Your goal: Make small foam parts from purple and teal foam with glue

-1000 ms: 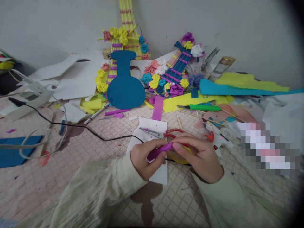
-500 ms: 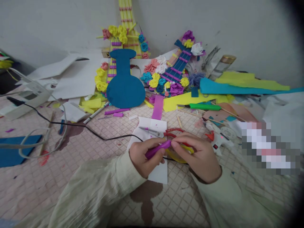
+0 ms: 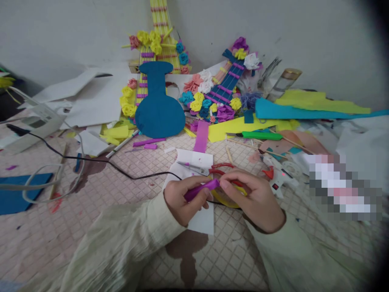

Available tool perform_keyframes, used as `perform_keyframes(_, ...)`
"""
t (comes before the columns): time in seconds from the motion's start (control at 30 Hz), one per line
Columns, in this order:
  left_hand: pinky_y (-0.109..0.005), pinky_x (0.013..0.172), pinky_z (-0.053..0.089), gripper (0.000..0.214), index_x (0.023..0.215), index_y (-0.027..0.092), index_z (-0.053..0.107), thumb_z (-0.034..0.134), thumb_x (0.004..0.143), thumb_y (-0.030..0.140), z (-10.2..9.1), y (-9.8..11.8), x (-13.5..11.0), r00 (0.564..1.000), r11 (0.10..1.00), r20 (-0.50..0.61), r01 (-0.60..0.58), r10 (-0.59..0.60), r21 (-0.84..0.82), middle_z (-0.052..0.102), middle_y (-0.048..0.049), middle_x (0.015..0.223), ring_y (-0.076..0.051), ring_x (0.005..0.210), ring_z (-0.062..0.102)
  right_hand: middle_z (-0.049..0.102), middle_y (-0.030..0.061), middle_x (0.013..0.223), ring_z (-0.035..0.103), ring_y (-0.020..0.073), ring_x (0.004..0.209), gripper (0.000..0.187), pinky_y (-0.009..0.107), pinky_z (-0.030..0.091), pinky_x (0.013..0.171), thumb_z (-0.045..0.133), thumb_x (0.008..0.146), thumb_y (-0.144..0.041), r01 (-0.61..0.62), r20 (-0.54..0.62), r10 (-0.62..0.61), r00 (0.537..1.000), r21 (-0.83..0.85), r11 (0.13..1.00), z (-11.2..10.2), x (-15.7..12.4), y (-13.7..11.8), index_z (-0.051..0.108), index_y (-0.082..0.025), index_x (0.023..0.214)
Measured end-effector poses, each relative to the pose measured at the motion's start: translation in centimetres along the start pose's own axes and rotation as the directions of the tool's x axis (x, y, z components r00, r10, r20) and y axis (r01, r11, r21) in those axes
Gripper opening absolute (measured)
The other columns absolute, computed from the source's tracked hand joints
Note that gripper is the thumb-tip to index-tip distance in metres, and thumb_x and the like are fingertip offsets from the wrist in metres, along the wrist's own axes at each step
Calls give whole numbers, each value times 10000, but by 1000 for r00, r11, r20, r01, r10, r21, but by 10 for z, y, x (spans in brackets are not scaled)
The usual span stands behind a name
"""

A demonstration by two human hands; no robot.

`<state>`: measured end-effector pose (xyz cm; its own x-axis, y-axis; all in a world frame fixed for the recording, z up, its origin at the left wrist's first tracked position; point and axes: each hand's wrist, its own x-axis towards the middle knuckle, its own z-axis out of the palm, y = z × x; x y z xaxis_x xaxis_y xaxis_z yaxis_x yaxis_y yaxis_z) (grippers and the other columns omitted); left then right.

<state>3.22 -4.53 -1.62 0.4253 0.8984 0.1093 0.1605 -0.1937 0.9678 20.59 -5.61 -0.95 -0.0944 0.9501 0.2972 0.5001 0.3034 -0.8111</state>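
Note:
My left hand [image 3: 182, 198] is closed around a folded strip of purple paper [image 3: 197, 191], its end sticking out past thumb and forefinger toward the right. Close by that end, my right hand [image 3: 253, 198] has thumb and fingers pinched together; whatever is between them is too small to make out. Beneath and behind the hands lie scissors [image 3: 223, 166] with red handles, partly covered by my right hand. A white paper sheet [image 3: 200, 221] is under my hands. A flat purple strip [image 3: 201, 137] lies just beyond it.
A blue guitar-shaped cutout [image 3: 160, 115] leans at the back before decorated paper guitars [image 3: 226, 87]. A black cable [image 3: 91, 158] crosses the table from the left. On the right are a white device [image 3: 278, 180] with a red light, a green-handled cutter [image 3: 263, 136] and coloured paper [image 3: 304, 111].
My right fingertips have shifted slightly right, away from the purple strip's end. The left hand keeps its hold, with the strip turned a little. The view has moved slightly.

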Motion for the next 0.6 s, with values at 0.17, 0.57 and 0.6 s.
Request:
perform_keyframes(0.17,-194,458,491,263,982,75,603,502,776,202,1,-2,-1,1000,1000,2,-13,13,5,671,-77,649,-109,488,609,616,6,701,565,113,666,88,239,449,619,559,764,-215,15,22,-15,1000,-7,1000,0,0,-1,602,-171,702)
perform_keyframes(0.57,-166,344,343,320,942,99,586,609,710,318,-1,1,5,933,833,155,361,-326,-419,645,-38,600,-86,411,545,620,17,735,573,132,690,86,272,471,624,530,785,-225,71,21,-70,997,-11,997,2,-1,1,595,-186,746)
perform_keyframes(0.6,-165,341,337,317,939,97,587,611,709,313,-1,0,5,931,824,154,364,-331,-434,646,-38,601,-86,410,547,623,21,744,577,138,706,77,282,475,638,532,782,-216,98,15,-98,995,-8,995,1,0,0,597,-186,755)
